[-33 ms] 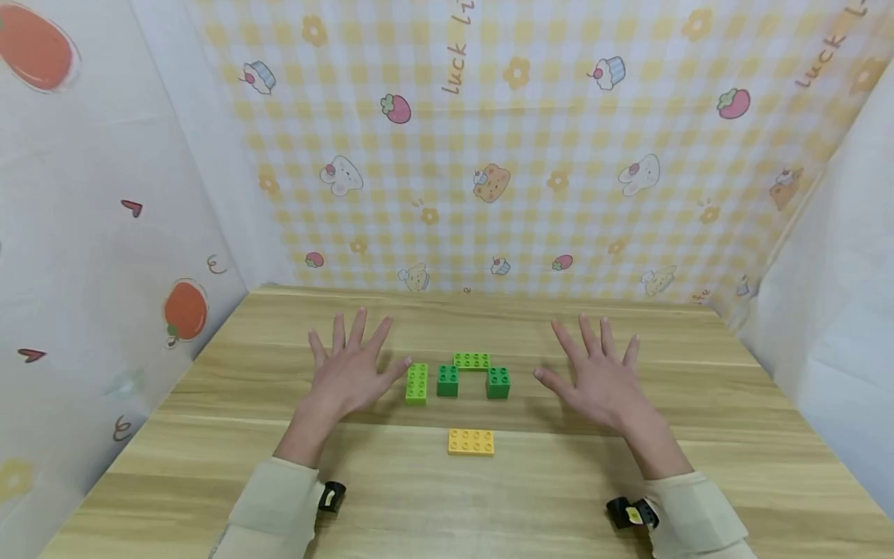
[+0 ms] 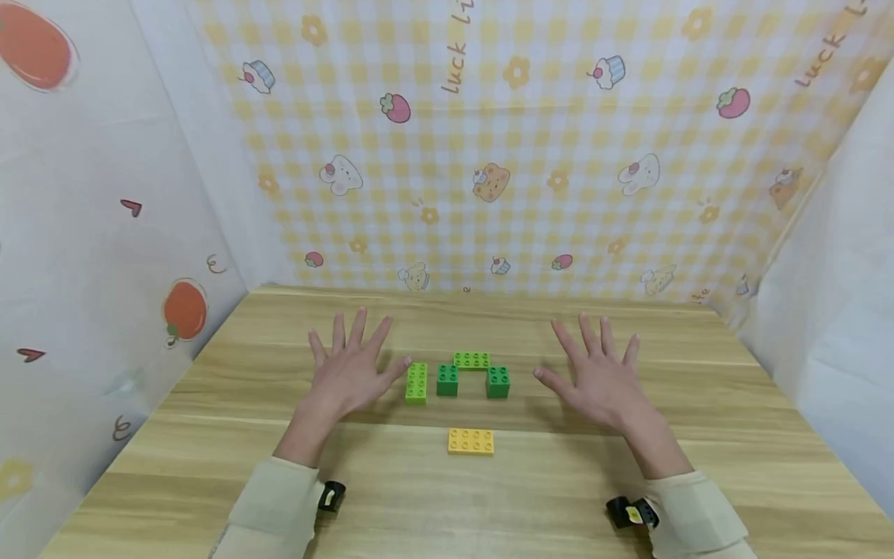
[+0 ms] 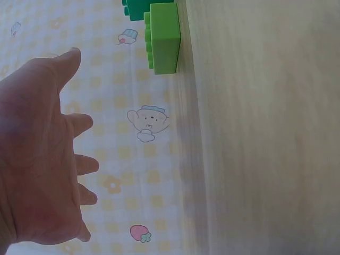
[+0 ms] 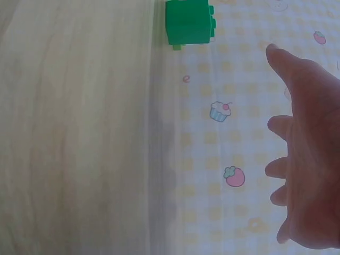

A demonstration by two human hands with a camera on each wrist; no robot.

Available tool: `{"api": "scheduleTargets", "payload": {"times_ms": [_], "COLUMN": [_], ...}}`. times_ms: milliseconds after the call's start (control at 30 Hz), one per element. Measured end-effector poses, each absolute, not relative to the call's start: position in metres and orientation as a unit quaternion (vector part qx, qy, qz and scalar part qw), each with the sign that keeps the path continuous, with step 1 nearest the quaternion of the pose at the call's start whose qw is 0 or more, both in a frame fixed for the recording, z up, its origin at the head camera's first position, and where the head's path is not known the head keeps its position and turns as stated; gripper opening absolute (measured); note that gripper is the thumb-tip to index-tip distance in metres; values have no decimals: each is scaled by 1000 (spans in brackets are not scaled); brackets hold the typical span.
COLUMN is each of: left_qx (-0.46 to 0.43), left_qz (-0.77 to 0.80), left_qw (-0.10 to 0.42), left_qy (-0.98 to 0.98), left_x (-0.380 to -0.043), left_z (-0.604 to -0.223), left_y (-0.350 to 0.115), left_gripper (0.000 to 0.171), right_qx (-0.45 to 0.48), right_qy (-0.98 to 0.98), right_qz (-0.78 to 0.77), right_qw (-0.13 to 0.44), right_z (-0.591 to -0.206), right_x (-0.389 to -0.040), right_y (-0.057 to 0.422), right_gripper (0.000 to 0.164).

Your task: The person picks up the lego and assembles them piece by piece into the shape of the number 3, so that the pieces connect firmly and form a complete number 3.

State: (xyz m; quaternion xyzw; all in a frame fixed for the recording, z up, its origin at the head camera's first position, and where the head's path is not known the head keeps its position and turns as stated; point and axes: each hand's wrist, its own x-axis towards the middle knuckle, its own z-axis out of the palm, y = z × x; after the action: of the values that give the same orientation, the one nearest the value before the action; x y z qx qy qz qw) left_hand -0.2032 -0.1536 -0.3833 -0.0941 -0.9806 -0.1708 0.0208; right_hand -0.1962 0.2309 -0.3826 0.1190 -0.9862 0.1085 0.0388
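Note:
My left hand (image 2: 347, 374) is spread with straight fingers over the left of the table, holding nothing. Its thumb tip is close beside a light green building block (image 2: 417, 383), which in the left wrist view shows its end (image 3: 165, 40). My right hand (image 2: 602, 378), also spread and holding nothing, is at the right. Nearest to its thumb stands a dark green square block (image 2: 498, 383), seen in the right wrist view too (image 4: 188, 22). Another dark green square block (image 2: 448, 380) stands left of it. Behind these two lies a second light green block (image 2: 472, 360). A yellow-orange block (image 2: 471, 442) lies nearer to me.
All blocks sit studs up on a wood-grain table (image 2: 391, 512). A checked cloth (image 2: 461, 140) with cartoon prints hangs at the table's back edge. White printed cloth (image 2: 84, 256) hangs along the left, and plain white cloth (image 2: 831, 310) along the right.

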Motion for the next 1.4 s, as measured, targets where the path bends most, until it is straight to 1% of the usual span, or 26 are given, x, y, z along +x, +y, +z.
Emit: {"api": "scheduleTargets", "payload": {"times_ms": [133,233,300,367,467,500,733,800,933,1133,1400], "left_qx": [-118,-163,-195,-226,-254,-261,-273,-277,-283,-278,-279], "left_qz": [-165,-162,-172,-182,-190,-187,-168,-166,-159,-158,-160], "left_qw": [25,27,7,-24,-79,-89,-112,-117,-112,-108,-105], "left_qy": [-979,-973,-966,-957,-945,-943,-940,-939,-939,-941,-941], "left_x": [-198,-190,-184,-178,-171,-169,-165,-165,-165,-164,-162], "left_z": [-374,-364,-359,-359,-362,-364,-373,-377,-381,-383,-382], "left_y": [-148,-134,-123,-112,-100,-96,-84,-82,-79,-77,-75], "left_gripper": [83,75,64,52,44,43,41,35,26,27,22], "right_qx": [136,157,167,175,185,189,192,193,175,145,141], "right_qy": [-981,-968,-955,-940,-922,-918,-904,-903,-903,-898,-883], "right_qz": [135,192,242,292,340,348,378,380,391,415,443], "right_qw": [40,40,37,29,22,24,47,48,23,-27,-64], "right_z": [-379,-379,-382,-387,-395,-397,-404,-405,-406,-407,-412], "right_x": [-195,-194,-193,-193,-193,-193,-194,-195,-198,-201,-205], "right_y": [228,223,219,213,205,202,187,186,183,184,188], "right_gripper": [93,85,73,62,52,51,41,38,37,44,45]}}
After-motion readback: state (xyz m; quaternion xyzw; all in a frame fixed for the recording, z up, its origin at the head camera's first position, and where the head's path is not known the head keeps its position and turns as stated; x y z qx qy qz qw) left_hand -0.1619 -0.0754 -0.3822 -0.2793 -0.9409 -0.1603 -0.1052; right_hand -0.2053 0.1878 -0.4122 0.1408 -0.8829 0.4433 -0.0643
